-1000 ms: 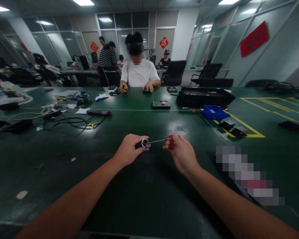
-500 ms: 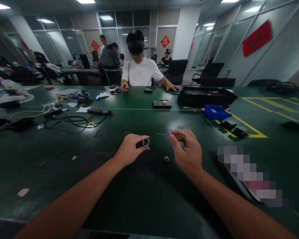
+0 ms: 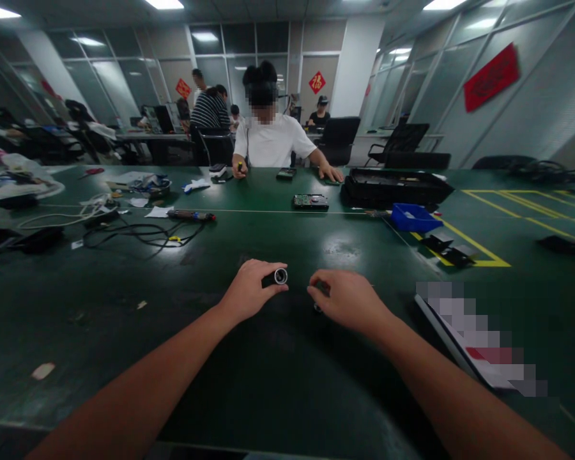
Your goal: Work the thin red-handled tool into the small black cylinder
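My left hand (image 3: 249, 291) rests on the green table (image 3: 268, 383), shut on a small black cylinder with a silver ring face (image 3: 278, 276) that points right. My right hand (image 3: 349, 300) lies palm down just to its right, fingers curled onto the table. A small dark round part (image 3: 317, 309) peeks out under those fingers. A thin metal tool is pinched in this hand and is almost wholly hidden; only a sliver shows at the hand's far side (image 3: 370, 285).
Across the table a person in a white shirt (image 3: 271, 144) sits with both hands on the table. Near them lie a circuit board (image 3: 310, 202), a black case (image 3: 395, 186) and a blue bin (image 3: 414, 217). Cables (image 3: 138, 233) and clutter lie at the left. Papers (image 3: 469, 338) lie at the right.
My right hand drew the thin tool out of the cylinder, a small round part dropped onto the table, and the hand has now lowered over that part. My left hand stayed put.
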Available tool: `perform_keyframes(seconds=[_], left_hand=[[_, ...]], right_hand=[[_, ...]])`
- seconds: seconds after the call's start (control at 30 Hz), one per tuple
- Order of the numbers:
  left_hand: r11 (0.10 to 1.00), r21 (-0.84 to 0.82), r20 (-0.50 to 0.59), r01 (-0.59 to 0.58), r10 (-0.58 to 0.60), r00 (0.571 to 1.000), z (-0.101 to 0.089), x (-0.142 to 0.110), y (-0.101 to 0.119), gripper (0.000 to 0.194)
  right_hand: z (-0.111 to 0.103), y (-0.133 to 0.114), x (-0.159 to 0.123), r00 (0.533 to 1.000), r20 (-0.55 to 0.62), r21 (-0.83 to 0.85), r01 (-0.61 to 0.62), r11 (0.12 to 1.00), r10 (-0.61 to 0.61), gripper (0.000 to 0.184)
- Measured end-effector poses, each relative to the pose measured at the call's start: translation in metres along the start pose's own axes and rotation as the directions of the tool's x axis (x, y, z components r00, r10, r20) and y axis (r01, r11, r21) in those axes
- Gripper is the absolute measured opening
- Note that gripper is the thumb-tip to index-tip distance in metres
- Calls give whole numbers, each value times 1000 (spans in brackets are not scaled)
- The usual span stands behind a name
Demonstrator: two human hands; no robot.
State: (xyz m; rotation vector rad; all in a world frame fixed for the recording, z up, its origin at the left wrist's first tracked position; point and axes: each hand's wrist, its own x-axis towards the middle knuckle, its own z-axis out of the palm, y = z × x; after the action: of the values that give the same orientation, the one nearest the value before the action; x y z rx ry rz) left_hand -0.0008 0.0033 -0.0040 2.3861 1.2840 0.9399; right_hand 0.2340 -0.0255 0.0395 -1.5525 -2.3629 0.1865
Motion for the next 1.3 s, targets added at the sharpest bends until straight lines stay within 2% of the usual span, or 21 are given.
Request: perform_keyframes(seconds=[0.13, 0.3, 0.37, 0.53, 0.77, 0.93, 1.03, 1.2, 1.3], left_hand=[[1000, -2, -4, 12, -12, 1000, 0, 0, 1, 42], [1000, 5, 7, 12, -12, 1000, -1, 0, 2, 41], [1000, 2, 13, 11, -11, 1000, -1, 0, 2, 41], [1000, 0, 20, 24, -24, 1000, -2, 0, 3, 40], [1000, -2, 23, 12, -12, 1000, -2, 0, 3, 40], [1000, -11, 23, -7, 7, 1000, -1, 0, 3, 41], [999, -29, 34, -33, 34, 999, 1, -1, 1, 41], [997, -40, 50, -60, 62, 997, 3, -2, 1, 37], [994, -60, 87, -90, 95, 992, 5, -1, 5, 35]], right_hand=[[6, 3, 1, 977, 208, -63, -45, 997, 57, 31], [11, 6, 3, 927, 304, -127, -189, 974, 219, 41], [11, 6, 4, 916, 321, -115, -215, 970, 241, 37], [11, 2, 3, 900, 382, -46, -209, 977, 211, 19], [10, -7, 1, 934, 324, -27, -147, 989, 148, 16], [8, -11, -2, 982, 191, 67, -1, 998, -12, 23], [8, -15, -4, 988, 113, 161, 82, 984, -101, 26], [8, -21, -6, 999, -45, 316, 39, 948, -26, 20], [13, -21, -5, 989, -130, 316, 108, 942, -70, 15]])
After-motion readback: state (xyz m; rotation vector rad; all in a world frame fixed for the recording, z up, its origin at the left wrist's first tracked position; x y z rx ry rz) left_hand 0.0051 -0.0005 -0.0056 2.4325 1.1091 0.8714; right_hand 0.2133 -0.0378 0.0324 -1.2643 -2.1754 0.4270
